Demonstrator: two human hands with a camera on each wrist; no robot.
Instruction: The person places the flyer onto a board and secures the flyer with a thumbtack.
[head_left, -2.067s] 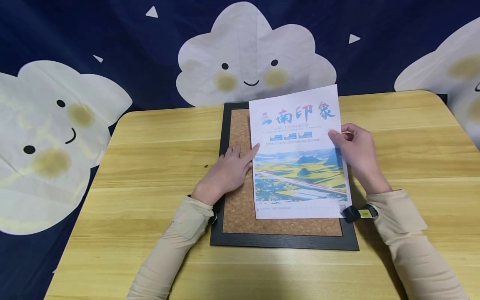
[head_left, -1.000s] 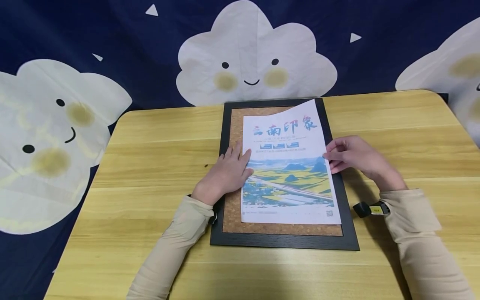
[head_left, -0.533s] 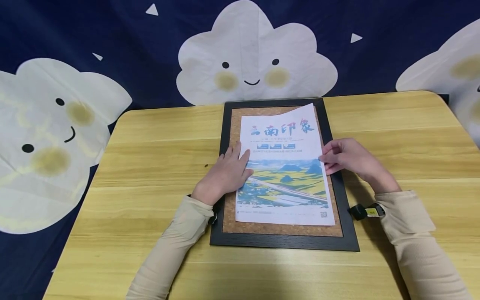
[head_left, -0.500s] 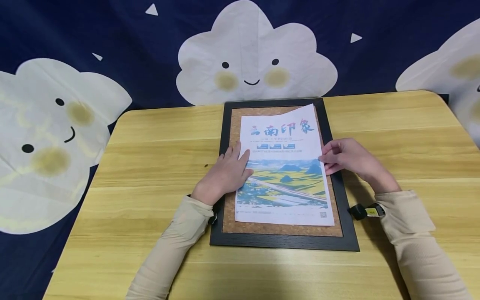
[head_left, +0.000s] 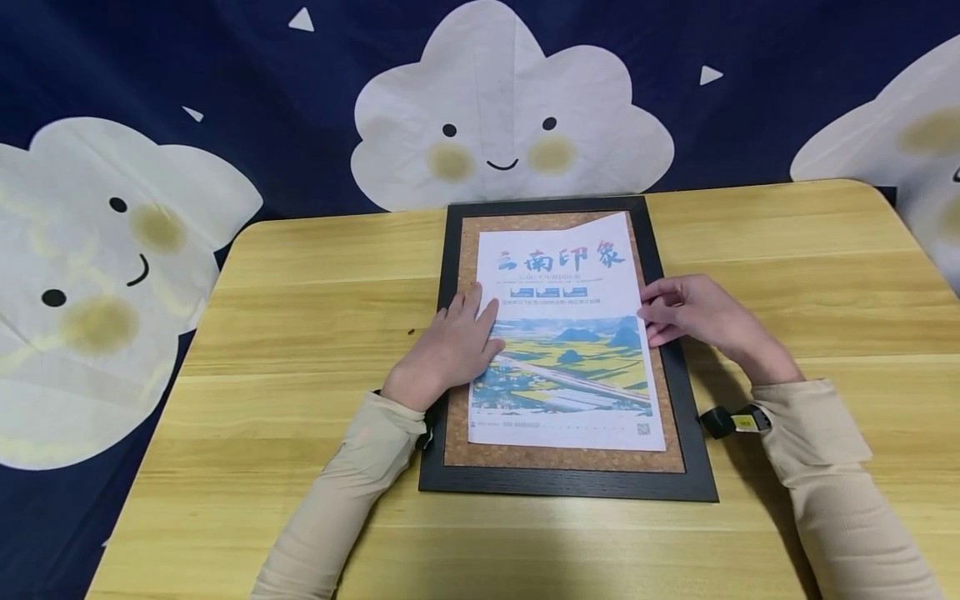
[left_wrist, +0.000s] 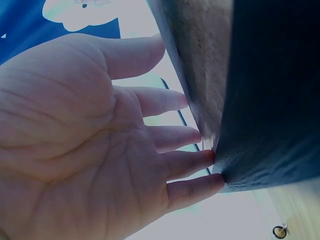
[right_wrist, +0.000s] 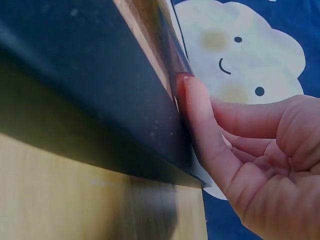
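Poster [head_left: 564, 333] is lying on the cork board [head_left: 562, 457] mid-worktop, left hand [head_left: 450, 346] pressing flat-fingered on its left edge, right hand [head_left: 693, 312] pinching its right edge.

**Layout on the tabletop**

Framed board [head_left: 567, 479] lies mid-tabletop [head_left: 300, 333]. Printed sheet [head_left: 562, 350] on the board, slightly skewed. Left hand [head_left: 450, 350] at the sheet's left edge, right hand [head_left: 701, 317] at its right edge. Cloud backdrop [head_left: 510, 108] behind the tabletop.
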